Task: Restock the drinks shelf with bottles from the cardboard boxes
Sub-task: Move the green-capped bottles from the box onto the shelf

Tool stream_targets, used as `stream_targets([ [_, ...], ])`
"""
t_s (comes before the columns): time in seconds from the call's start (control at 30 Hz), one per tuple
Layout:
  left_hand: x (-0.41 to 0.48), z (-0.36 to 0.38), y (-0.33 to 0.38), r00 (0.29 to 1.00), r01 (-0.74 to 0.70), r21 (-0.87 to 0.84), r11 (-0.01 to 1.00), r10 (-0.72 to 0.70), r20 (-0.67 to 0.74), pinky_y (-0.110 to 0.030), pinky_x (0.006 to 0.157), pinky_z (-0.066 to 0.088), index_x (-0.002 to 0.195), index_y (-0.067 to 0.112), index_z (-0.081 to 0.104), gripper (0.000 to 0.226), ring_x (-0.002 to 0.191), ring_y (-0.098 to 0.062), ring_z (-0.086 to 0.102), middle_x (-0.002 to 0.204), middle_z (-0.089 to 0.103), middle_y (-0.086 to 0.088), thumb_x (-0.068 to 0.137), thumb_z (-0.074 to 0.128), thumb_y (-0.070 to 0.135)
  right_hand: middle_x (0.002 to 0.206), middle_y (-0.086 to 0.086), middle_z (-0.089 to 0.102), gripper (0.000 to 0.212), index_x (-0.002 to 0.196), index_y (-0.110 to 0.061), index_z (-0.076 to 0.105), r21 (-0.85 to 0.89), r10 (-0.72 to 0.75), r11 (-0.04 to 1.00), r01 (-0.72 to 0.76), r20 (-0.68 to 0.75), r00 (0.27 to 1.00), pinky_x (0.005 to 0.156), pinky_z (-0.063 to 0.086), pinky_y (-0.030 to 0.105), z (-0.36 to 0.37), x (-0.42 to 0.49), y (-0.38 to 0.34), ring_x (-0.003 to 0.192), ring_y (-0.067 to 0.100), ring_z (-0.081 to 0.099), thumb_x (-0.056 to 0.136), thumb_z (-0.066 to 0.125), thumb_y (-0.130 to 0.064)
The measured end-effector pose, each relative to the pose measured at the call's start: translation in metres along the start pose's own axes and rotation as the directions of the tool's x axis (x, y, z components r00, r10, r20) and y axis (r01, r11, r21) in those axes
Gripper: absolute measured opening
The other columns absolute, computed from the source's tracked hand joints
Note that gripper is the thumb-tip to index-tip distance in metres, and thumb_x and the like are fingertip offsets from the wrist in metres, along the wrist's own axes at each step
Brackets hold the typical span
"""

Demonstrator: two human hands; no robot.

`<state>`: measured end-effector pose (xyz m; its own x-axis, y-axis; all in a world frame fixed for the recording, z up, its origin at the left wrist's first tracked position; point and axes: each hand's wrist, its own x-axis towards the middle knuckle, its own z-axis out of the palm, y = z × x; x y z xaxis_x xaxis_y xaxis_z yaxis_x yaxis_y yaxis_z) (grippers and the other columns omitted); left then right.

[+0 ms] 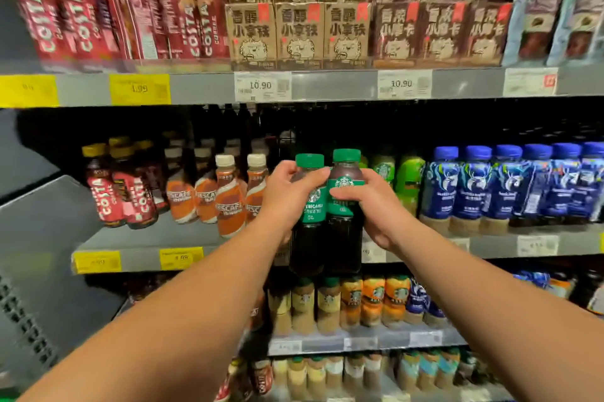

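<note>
**Position of the task items**

1. We hold one bottle in each hand in front of the middle tier of the grey metal drinks shelf.
2. On the left hand, the fingers are curled round the shoulder of the left bottle. They clamp it just below the cap. This is a dark, round plastic coffee bottle with a green screw cap and a green label.
3. On the right hand, the fingers are wrapped across the green label of the right bottle, an item of the same kind, and are clamped on it.
4. Both bottles are upright and touch side to side. Their lower ends cover the tier's front rail in the view.

**Surrounding stock**

- Just left of the held pair on the middle tier stand orange-labelled bottles with cream caps. Red-labelled bottles with yellow caps stand further left.
- Near the right hand are green-wrapped bottles, followed by a row of blue-capped, blue-labelled bottles.
- The tier above carries brown printed cartons over white price tags.
- The tier below carries beige- and orange-labelled bottles.
</note>
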<state>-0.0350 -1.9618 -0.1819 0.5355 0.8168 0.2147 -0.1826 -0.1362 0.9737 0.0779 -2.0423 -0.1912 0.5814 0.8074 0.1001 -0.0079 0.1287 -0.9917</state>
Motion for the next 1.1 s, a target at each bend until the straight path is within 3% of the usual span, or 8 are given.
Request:
stream_targets([
  [0.1,0.013,0.006,0.001,0.997,-0.034,-0.002,0.999,0.034,-0.074,-0.039,0.081,0.057,0.094,0.023,0.062,0.021,0.093,-0.024,0.068,0.103,0.069,-0.007,0.078,0.075,0.019,0.107,0.012,0.069,0.055,0.119,-0.01,0.055,0.032,-0.051,0.998,0.051,-0.016,0.999,0.087,0.055,0.046,-0.003,0.021,0.002,0.096,0.028,0.068,0.069,0.077,-0.003],
  [0.2,0.027,0.007,-0.002,0.992,-0.062,0.031,0.998,0.065,-0.106,-0.035,0.081,0.056,0.093,0.027,0.063,0.02,0.094,-0.021,0.067,0.104,0.069,-0.006,0.078,0.076,0.02,0.112,0.009,0.067,0.062,0.127,-0.012,0.054,0.004,-0.11,0.994,0.111,-0.047,0.993,0.086,0.055,0.037,-0.006,0.038,0.006,0.1,0.023,0.067,0.07,0.078,-0.002],
  [0.3,0.039,0.009,-0.007,0.992,-0.05,0.019,0.999,0.052,-0.117,-0.03,0.077,0.056,0.103,0.021,0.067,0.026,0.093,-0.019,0.068,0.104,0.07,-0.005,0.078,0.076,0.019,0.113,0.005,0.068,0.064,0.128,-0.015,0.056,-0.019,-0.147,0.989,0.146,-0.076,0.986,0.09,0.053,0.037,-0.009,0.051,0.011,0.102,0.019,0.066,0.069,0.08,-0.005],
  [0.4,0.049,0.013,-0.013,0.991,-0.045,0.044,0.998,0.051,-0.125,-0.037,0.085,0.055,0.106,0.022,0.069,0.032,0.096,-0.02,0.068,0.106,0.07,-0.003,0.076,0.078,0.021,0.109,0.001,0.069,0.056,0.121,-0.019,0.061,-0.069,-0.183,0.981,0.179,-0.059,0.981,0.093,0.051,0.037,-0.013,0.058,0.013,0.102,0.018,0.065,0.071,0.078,-0.002],
  [0.67,0.062,0.017,-0.023,0.979,-0.065,0.09,0.994,0.081,-0.188,-0.043,0.089,0.054,0.083,0.037,0.07,0.016,0.092,-0.017,0.069,0.092,0.073,0.003,0.075,0.078,0.026,0.112,-0.002,0.068,0.059,0.124,-0.016,0.057,-0.126,-0.167,0.979,0.16,-0.046,0.985,0.093,0.05,0.031,-0.021,0.065,0.032,0.103,0.01,0.064,0.071,0.078,0.001],
  [0.77,0.065,0.013,-0.027,0.98,-0.075,0.128,0.989,0.097,-0.174,-0.045,0.09,0.053,0.089,0.035,0.07,0.016,0.095,-0.019,0.067,0.098,0.071,-0.002,0.076,0.077,0.028,0.113,0.002,0.068,0.052,0.115,-0.018,0.054,-0.114,-0.137,0.985,0.131,-0.05,0.989,0.084,0.05,0.026,-0.02,0.067,0.037,0.1,0.012,0.065,0.072,0.077,0.001],
  [0.93,0.064,0.003,-0.04,0.98,-0.071,0.122,0.99,0.092,-0.178,-0.045,0.091,0.053,0.09,0.031,0.068,0.013,0.096,-0.021,0.066,0.098,0.071,-0.004,0.08,0.074,0.025,0.117,0.0,0.063,0.061,0.127,-0.013,0.054,-0.162,-0.168,0.974,0.16,-0.034,0.985,0.071,0.048,0.01,-0.009,0.07,0.043,0.096,0.003,0.062,0.072,0.079,-0.002],
  [1.1,0.061,0.002,-0.048,0.977,-0.106,0.179,0.978,0.136,-0.165,-0.032,0.088,0.053,0.112,0.018,0.064,0.032,0.097,-0.012,0.063,0.103,0.066,0.002,0.082,0.072,0.025,0.115,0.001,0.065,0.063,0.127,-0.013,0.052,-0.133,-0.122,0.985,0.111,-0.078,0.989,0.08,0.054,0.018,-0.01,0.063,0.056,0.099,0.011,0.064,0.071,0.079,0.001],
])
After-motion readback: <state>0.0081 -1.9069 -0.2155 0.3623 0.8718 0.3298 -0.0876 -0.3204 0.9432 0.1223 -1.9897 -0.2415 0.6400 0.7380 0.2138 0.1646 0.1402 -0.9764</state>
